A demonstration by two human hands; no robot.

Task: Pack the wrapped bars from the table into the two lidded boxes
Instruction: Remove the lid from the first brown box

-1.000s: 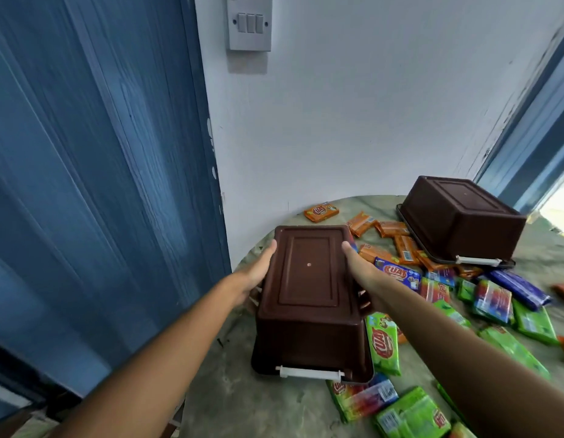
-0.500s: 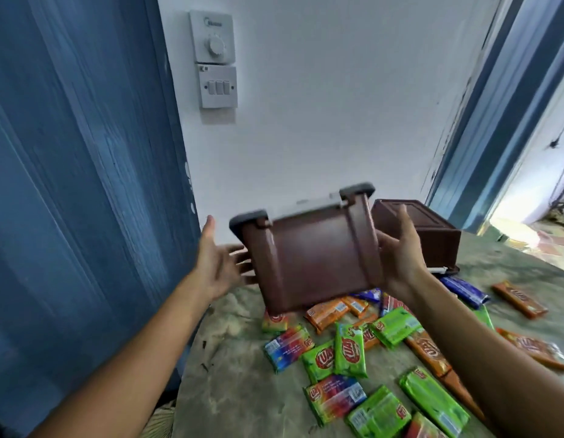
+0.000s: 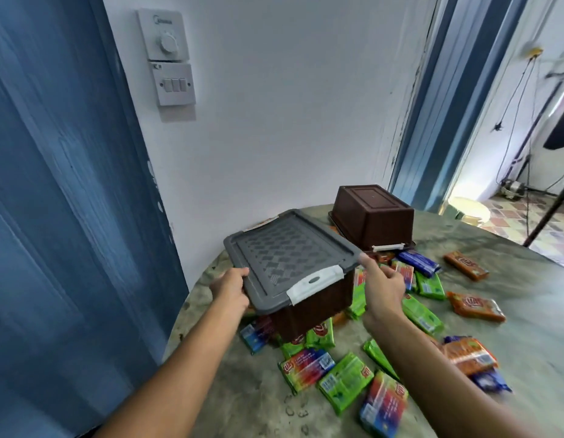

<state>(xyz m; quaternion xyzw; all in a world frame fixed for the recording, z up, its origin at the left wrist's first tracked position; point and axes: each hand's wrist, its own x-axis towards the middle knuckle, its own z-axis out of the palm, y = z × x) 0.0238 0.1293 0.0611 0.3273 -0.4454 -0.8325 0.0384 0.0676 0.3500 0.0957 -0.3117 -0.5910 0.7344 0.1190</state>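
**Ana:** Over the round, mottled grey-green stone table (image 3: 511, 327), right at its near-left edge, a brown plastic box with a grey patterned lid (image 3: 287, 257) sits upright, lid on top, white clip latch (image 3: 315, 284) facing us.

**Ben:** And both hands are at it. The left hand (image 3: 230, 287) grips the lid's left rim, fingers curled over the edge. The right hand (image 3: 383, 287) is at the lid's right corner, index fingertip touching the rim, the other fingers loosely bent. Whether it truly pinches anything I cannot tell.

**Ana:** Is the box resting on the table or held above it? Its base overlaps several wrappers; I cannot tell if it touches them.

**Ben:** Same here. Behind it, farther back on the table near the white wall (image 3: 290, 121), a second brown plastic box (image 3: 374, 216) stands upside down, base up, its lid underneath and a white latch at the near side.

**Ana:** The wrapped bars are all out on the tabletop. Green-wrapped bars (image 3: 345, 382) lie scattered in front of and to the right of the near box, with rainbow-coloured wrapped bars (image 3: 307, 368) among them.

**Ben:** Orange-wrapped bars (image 3: 475, 305) lie farther right, well apart from the box, and blue-wrapped bars (image 3: 419, 263) sit just beside the upturned box.

**Ana:** On the wall above, a white dial control (image 3: 165, 34) sits over a white three-rocker switch plate (image 3: 175, 85). A blue wooden door (image 3: 62, 200) fills the left side.
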